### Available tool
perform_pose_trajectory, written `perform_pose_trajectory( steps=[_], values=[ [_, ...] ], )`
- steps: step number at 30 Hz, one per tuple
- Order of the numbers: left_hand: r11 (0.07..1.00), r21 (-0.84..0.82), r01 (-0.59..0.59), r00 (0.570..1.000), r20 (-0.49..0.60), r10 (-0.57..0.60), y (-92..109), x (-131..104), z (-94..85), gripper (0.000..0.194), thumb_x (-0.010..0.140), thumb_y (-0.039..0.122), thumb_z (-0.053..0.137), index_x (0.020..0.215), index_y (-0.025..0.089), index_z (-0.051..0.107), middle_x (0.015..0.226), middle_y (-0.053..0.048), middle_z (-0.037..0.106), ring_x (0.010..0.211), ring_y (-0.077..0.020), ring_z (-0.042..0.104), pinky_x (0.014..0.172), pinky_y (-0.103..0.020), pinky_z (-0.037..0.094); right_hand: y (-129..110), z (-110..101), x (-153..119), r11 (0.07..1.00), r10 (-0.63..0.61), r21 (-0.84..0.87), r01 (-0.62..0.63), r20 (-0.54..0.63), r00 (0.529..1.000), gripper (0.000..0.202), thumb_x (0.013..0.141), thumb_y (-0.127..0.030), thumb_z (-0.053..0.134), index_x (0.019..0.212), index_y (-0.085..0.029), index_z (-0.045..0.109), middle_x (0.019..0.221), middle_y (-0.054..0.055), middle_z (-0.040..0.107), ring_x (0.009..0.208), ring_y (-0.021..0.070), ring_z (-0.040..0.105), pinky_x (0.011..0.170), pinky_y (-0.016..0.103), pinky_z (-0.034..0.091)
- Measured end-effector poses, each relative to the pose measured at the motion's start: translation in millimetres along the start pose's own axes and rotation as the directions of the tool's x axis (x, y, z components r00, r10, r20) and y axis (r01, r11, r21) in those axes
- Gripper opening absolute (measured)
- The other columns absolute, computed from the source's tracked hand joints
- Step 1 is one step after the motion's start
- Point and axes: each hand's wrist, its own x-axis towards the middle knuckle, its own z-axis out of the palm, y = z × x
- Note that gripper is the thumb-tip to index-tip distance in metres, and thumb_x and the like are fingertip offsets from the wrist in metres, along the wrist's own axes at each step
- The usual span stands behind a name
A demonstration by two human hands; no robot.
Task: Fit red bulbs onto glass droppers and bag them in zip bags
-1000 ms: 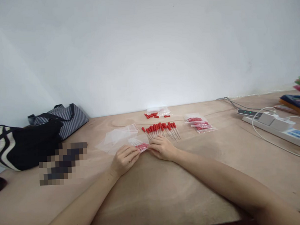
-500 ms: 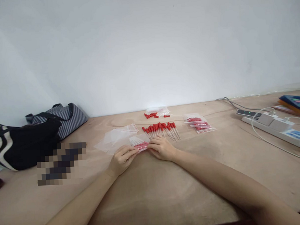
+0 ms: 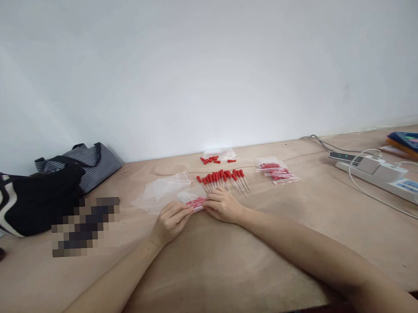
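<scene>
My left hand (image 3: 172, 219) pinches the near left edge of a clear zip bag (image 3: 196, 192). Inside that bag lie several droppers, their red bulbs toward me and their pale tubes pointing away. At the bag's near right side my right hand (image 3: 223, 205) has its fingers closed on the edge. Just beyond my right hand, a row of loose droppers (image 3: 222, 175) with red bulbs and thin clear tubes lies on the table. Flat zip bags (image 3: 162, 190) are spread to the left of the held bag. The fingertips partly hide the bag's near edge.
Filled zip bags (image 3: 277, 170) lie to the right. Loose red bulbs (image 3: 209, 160) and a clear bag (image 3: 224, 154) are near the wall. A power strip (image 3: 386, 181) with cables is at the right, a black bag (image 3: 44, 200) and a striped bag (image 3: 98, 168) at the left.
The held zip bag has shifted slightly to the left and lies a little flatter between my fingers. Both hands keep nearly the same place.
</scene>
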Motion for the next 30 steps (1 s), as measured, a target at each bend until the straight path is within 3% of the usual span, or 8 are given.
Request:
perform_pose_trajectory(
  steps=[8,19,26,30],
  values=[
    [0.999,0.028,-0.026,0.999,0.032,0.025,1.2,1.7,0.1,0.016,0.077,0.010,0.055,0.088,0.019,0.060,0.074,-0.001,0.064,0.066,-0.0120,0.058,0.062,-0.025,0.049,-5.8,8.4,6.0,0.999,-0.038,-0.026,0.037,-0.014,0.999,0.024,0.084,-0.016,0.040,0.069,-0.015,0.059,0.061,0.004,0.056,0.061,0.0135,0.044,0.059,0.027,0.034],
    [0.983,0.147,-0.112,0.989,0.115,0.095,4.7,6.4,-1.3,0.013,0.080,0.009,0.048,0.088,0.015,0.056,0.077,-0.005,0.065,0.069,-0.0152,0.059,0.063,-0.029,0.048,-9.7,8.3,8.5,0.988,-0.123,-0.096,0.121,-0.012,0.992,0.021,0.084,-0.015,0.039,0.075,-0.015,0.058,0.067,0.003,0.057,0.063,0.0129,0.044,0.059,0.027,0.032],
    [0.967,0.224,-0.119,0.987,0.128,0.092,7.8,5.0,-8.6,0.010,0.080,0.009,0.050,0.086,0.014,0.056,0.072,-0.005,0.063,0.064,-0.0148,0.056,0.061,-0.028,0.045,-10.5,6.5,11.0,0.985,-0.105,-0.139,0.107,0.023,0.994,0.022,0.085,-0.017,0.039,0.070,-0.015,0.054,0.064,0.003,0.053,0.062,0.0133,0.042,0.061,0.027,0.029],
    [0.947,0.304,-0.105,0.987,0.145,0.063,6.5,3.7,-13.6,0.012,0.082,0.012,0.048,0.074,0.015,0.056,0.061,-0.003,0.059,0.056,-0.0136,0.052,0.058,-0.027,0.042,-5.3,6.2,8.5,0.985,-0.096,-0.140,0.097,0.019,0.995,0.022,0.085,-0.016,0.038,0.070,-0.015,0.054,0.064,0.003,0.054,0.064,0.0135,0.042,0.062,0.027,0.029]
  ],
)
